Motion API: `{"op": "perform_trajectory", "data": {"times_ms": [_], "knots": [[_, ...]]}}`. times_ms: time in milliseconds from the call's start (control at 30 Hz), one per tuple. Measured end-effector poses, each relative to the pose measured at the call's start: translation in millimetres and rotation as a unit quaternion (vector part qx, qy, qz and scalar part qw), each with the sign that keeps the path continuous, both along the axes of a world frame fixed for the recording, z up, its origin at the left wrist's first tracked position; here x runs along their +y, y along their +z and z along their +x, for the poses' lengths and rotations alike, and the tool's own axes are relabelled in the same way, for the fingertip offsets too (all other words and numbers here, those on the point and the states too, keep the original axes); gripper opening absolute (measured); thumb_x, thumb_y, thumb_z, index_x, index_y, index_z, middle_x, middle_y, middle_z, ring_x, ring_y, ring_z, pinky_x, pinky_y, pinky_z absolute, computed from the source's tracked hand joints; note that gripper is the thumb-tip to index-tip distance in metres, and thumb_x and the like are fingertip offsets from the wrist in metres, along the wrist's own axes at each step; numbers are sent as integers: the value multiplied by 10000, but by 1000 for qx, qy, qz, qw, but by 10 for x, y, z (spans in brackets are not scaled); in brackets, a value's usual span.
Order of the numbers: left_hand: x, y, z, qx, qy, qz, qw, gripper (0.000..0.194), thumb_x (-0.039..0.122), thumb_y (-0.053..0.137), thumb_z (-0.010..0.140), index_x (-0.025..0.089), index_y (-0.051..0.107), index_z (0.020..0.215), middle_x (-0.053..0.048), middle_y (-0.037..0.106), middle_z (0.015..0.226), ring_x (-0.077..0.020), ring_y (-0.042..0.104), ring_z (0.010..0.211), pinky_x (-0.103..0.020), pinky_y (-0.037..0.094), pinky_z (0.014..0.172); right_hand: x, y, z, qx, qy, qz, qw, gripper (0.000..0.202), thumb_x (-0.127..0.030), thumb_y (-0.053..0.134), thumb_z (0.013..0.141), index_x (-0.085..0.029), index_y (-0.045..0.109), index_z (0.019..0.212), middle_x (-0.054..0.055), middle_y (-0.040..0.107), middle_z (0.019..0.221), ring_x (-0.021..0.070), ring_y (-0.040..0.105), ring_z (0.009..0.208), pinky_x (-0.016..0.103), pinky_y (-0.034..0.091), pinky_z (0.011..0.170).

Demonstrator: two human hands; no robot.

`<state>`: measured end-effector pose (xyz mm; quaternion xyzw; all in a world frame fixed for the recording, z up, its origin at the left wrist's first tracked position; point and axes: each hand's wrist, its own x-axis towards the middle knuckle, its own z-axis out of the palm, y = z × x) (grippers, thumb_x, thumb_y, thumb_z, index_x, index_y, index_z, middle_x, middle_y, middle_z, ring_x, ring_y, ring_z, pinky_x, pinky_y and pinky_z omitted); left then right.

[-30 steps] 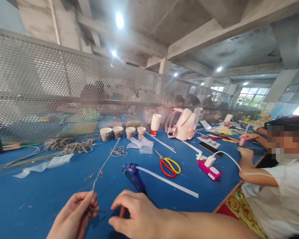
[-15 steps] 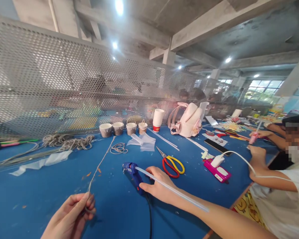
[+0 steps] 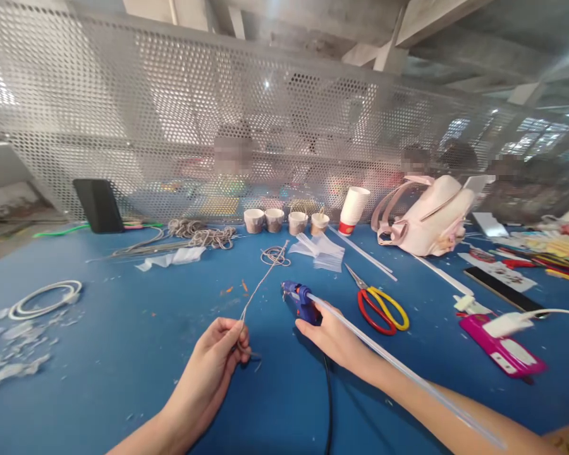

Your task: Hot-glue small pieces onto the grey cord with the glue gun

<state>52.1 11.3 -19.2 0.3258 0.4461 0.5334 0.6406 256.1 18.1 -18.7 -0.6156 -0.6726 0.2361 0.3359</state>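
Behind the blue table (image 3: 99, 379), a perforated metal screen (image 3: 171, 126) spans the view. Next in size, a pale pink bag (image 3: 436, 215) leans at the far right of the table.

Right hand (image 3: 336, 338): the arm enters from the lower right corner and reaches forward and leftward, low over the table. The fingers curl at the far side of the glue gun's handle and the thumb stretches along its near side. The hand is partly closed; whether the grip has tightened cannot be told.

Left hand (image 3: 213, 360): the arm rises from the bottom edge, angled forward and to the right. Thumb and forefinger are pinched together on a cord, the other fingers folded beneath.

The blue glue gun (image 3: 305, 308) is on the middle of the table, just right of the left hand. Its nozzle points left and slightly away from the person; its handle slopes back toward the right palm. Near it, to the right, lie scissors (image 3: 370, 292), blades pointing away and to the left.

A clear glue stick (image 3: 384, 354) extends from the gun's rear, its long axis running toward the near right, across the forearm in view. Thinnest, the grey cord (image 3: 265, 276) runs from the pinch away and slightly right to a loose coil; a short tail protrudes below the fingers.
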Motion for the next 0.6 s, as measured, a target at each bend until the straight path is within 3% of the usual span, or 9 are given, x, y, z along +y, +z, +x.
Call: {"op": "perform_trajectory", "data": {"times_ms": [300, 433, 500, 600], "knots": [[-12, 12, 32, -17, -5, 20, 1000, 291, 359, 724, 664, 169, 507, 629, 40, 531, 560, -82, 435, 508, -215, 382, 483, 63, -6, -75, 126, -43, -71, 989, 234, -219, 497, 687, -170, 614, 884, 16, 635, 758, 192, 579, 712, 297, 431, 659], [-15, -16, 24, -12, -4, 21, 1000, 282, 363, 691, 693, 174, 487, 649, 48, 524, 552, -76, 433, 478, -220, 371, 474, -98, 145, -80, 241, 55, -110, 963, 174, -242, 457, 740, -164, 602, 800, 2, 609, 630, 152, 561, 597, 263, 429, 591], [-18, -23, 28, -6, -6, 17, 1000, 269, 357, 669, 714, 178, 475, 662, 56, 513, 536, -71, 425, 454, -219, 356, 462, -193, 193, -91, 246, 99, -129, 956, 182, -299, 464, 790, -166, 577, 740, -42, 489, 482, 118, 473, 473, 245, 395, 529], [-29, -20, 38, 3, -8, 12, 1000, 257, 361, 636, 744, 184, 459, 686, 66, 496, 529, -66, 414, 442, -211, 329, 442, -283, 176, -119, 207, 107, -159, 959, 323, -453, 489, 831, -170, 538, 681, -69, 382, 433, 97, 399, 430, 234, 353, 491]]}}
